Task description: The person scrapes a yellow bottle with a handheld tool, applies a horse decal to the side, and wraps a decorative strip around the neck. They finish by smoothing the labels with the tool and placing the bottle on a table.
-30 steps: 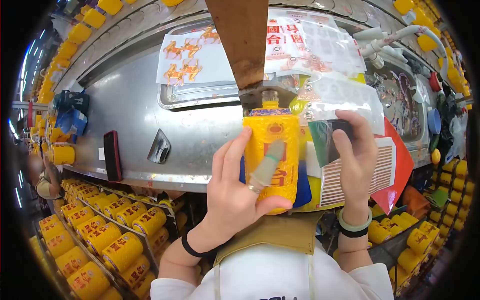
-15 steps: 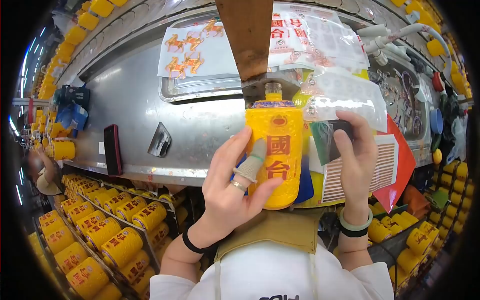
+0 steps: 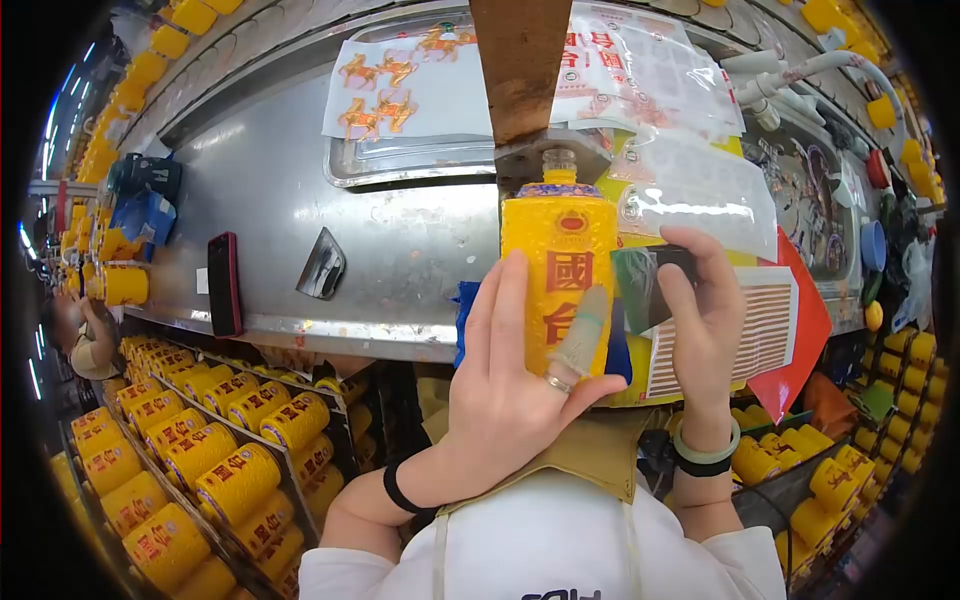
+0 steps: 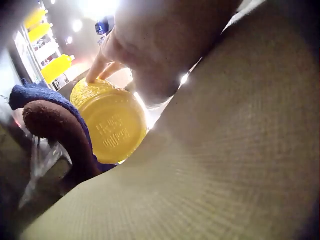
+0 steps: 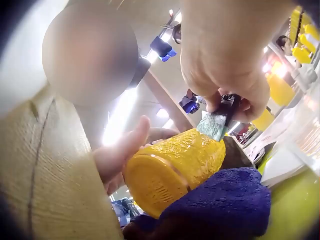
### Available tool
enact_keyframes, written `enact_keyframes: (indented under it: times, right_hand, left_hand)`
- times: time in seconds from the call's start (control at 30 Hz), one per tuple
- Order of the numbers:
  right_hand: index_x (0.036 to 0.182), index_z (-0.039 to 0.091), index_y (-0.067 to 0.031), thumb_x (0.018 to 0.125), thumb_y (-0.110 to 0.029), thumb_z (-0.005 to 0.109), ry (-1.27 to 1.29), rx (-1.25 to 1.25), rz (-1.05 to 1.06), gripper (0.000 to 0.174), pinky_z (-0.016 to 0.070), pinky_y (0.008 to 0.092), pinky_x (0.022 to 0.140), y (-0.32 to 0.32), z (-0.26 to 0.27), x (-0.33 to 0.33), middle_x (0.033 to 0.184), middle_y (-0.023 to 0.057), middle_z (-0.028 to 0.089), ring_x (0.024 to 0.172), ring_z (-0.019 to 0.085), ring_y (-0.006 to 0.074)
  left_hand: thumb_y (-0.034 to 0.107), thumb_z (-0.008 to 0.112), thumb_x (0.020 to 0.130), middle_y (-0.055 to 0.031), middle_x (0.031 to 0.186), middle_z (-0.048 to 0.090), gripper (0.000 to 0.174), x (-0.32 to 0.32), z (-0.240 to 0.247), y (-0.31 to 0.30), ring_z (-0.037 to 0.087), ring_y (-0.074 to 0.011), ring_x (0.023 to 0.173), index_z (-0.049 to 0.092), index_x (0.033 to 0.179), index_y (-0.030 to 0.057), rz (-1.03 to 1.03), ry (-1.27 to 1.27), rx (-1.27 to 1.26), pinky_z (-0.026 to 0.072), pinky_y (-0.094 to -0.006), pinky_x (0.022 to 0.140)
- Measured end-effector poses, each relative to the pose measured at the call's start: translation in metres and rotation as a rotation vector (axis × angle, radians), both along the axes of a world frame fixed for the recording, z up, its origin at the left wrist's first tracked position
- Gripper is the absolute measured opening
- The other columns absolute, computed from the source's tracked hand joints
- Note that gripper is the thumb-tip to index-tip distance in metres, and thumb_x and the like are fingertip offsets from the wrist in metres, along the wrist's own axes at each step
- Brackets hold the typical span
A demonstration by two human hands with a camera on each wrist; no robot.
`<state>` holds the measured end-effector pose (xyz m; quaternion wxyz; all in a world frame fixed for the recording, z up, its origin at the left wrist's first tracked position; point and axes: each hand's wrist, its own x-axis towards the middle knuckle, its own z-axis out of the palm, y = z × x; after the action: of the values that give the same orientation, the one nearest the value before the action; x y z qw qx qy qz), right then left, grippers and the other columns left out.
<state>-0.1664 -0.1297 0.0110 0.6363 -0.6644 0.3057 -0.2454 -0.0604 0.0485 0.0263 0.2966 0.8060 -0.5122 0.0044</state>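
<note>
Yellow bottle (image 3: 572, 235): it is lying on its side in front of me, its face of red characters turning upward, their tops pointing away from me.
Long axis: it is running away from my apron (image 3: 585, 460), the glass neck (image 3: 560, 165) pointing toward the metal bracket (image 3: 602, 150) by the brown post (image 3: 525, 75), the round embossed base facing back at me.
Blue cloth (image 5: 225, 200): it is showing on both sides of the bottle, and my right wrist view is catching it against the underside.
Left hand (image 3: 505, 400): I am keeping it open, two fingers reaching nearly straight along the bottle's left side, the covered finger (image 3: 585, 330) slanting over the front and my thumb pointing out to the right.
Right hand (image 3: 712, 325): I am pinching the dark-and-green tool (image 3: 637, 290) between curled fingers and thumb, at the bottle's right side.
Tool edge: its pale, clear-looking end is pointing toward the bottle; whether it is touching, I cannot tell.
Striped sheet (image 3: 770, 320): it is lying just beyond my right hand, overlapping the red sheet (image 3: 802, 340).
Tray (image 3: 338, 165): it is sitting left of the post, bearing the sheet of horse figures (image 3: 440, 112).
</note>
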Motion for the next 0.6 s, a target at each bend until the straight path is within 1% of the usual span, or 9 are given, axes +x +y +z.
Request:
enact_keyframes:
  times: [0.07,0.1,0.13,0.17,0.2,0.33,0.5,0.53,0.6]
  right_hand:
    - [0.131,0.062,0.0031,0.102,0.001,0.058,0.011,-0.020,0.003,0.030,0.0440,0.0273,0.101,0.001,0.003,0.001,0.123,0.0062,0.064,0.113,0.058,0.0121]
    - [0.131,0.062,0.0028,0.102,0.000,0.058,0.023,-0.037,0.002,0.030,0.0440,0.0267,0.100,0.002,0.004,0.001,0.123,0.0059,0.064,0.113,0.058,0.0117]
    - [0.131,0.062,0.0028,0.102,0.000,0.058,0.024,-0.038,-0.001,0.030,0.0440,0.0267,0.100,0.002,0.003,0.001,0.123,0.0059,0.064,0.113,0.058,0.0117]
    - [0.131,0.062,0.0021,0.102,0.000,0.060,0.017,-0.037,-0.001,0.029,0.0454,0.0251,0.096,0.002,0.002,0.001,0.119,0.0039,0.064,0.108,0.058,0.0100]
    - [0.131,0.063,0.0014,0.103,-0.001,0.062,0.009,-0.036,-0.001,0.029,0.0468,0.0235,0.093,0.002,0.001,0.001,0.116,0.0019,0.064,0.104,0.057,0.0082]
    - [0.131,0.063,0.0009,0.103,-0.001,0.061,-0.003,-0.026,0.015,0.028,0.0466,0.0231,0.093,0.004,0.001,0.004,0.116,0.0015,0.063,0.104,0.057,0.0079]
    - [0.132,0.063,0.0008,0.103,-0.002,0.062,-0.004,-0.013,0.020,0.029,0.0470,0.0236,0.093,0.005,0.002,0.004,0.116,0.0017,0.064,0.104,0.057,0.0082]
    - [0.132,0.063,0.0008,0.103,-0.002,0.062,-0.003,-0.014,0.021,0.029,0.0470,0.0236,0.093,0.005,0.003,0.004,0.116,0.0017,0.064,0.104,0.057,0.0082]
    - [0.132,0.063,0.0009,0.103,-0.002,0.062,-0.007,0.002,0.014,0.029,0.0473,0.0236,0.094,0.006,0.004,0.005,0.117,0.0022,0.064,0.105,0.057,0.0080]
  left_hand:
    - [0.039,0.084,0.087,-0.0343,0.152,0.046,0.059,0.001,-0.006,0.000,0.055,-0.0509,0.131,0.071,0.133,0.0049,0.014,-0.003,-0.083,0.0555,-0.0488,0.102]
    - [0.039,0.084,0.087,-0.0343,0.152,0.046,0.059,0.003,-0.008,0.001,0.055,-0.0509,0.131,0.071,0.133,0.0049,0.013,-0.004,-0.084,0.0555,-0.0488,0.102]
    - [0.036,0.084,0.088,-0.0350,0.150,0.048,0.057,0.006,-0.011,0.004,0.057,-0.0508,0.130,0.071,0.132,0.0026,0.013,0.047,-0.121,0.0558,-0.0488,0.102]
    - [0.034,0.084,0.088,-0.0357,0.149,0.049,0.056,0.007,-0.014,0.007,0.059,-0.0507,0.129,0.071,0.131,0.0003,0.014,0.098,-0.157,0.0561,-0.0488,0.102]
    - [0.024,0.085,0.087,-0.0311,0.145,0.056,0.059,0.007,-0.016,0.008,0.063,-0.0443,0.127,0.068,0.136,-0.0032,0.030,0.091,-0.201,0.0539,-0.0430,0.104]
    - [0.026,0.086,0.086,-0.0308,0.147,0.054,0.059,0.003,-0.010,0.007,0.062,-0.0456,0.127,0.069,0.135,-0.0012,0.035,0.106,-0.179,0.0536,-0.0448,0.104]
    - [0.029,0.087,0.085,-0.0303,0.151,0.049,0.056,-0.002,-0.002,0.001,0.060,-0.0476,0.127,0.071,0.131,0.0028,0.030,0.041,-0.071,0.0531,-0.0477,0.104]
    - [0.029,0.087,0.085,-0.0303,0.151,0.049,0.056,-0.001,-0.004,0.002,0.060,-0.0476,0.127,0.071,0.131,0.0028,0.031,0.043,-0.072,0.0531,-0.0477,0.104]
    - [0.028,0.087,0.085,-0.0307,0.149,0.051,0.055,0.001,-0.009,0.002,0.061,-0.0464,0.126,0.071,0.130,-0.0005,0.039,0.037,-0.131,0.0538,-0.0466,0.103]
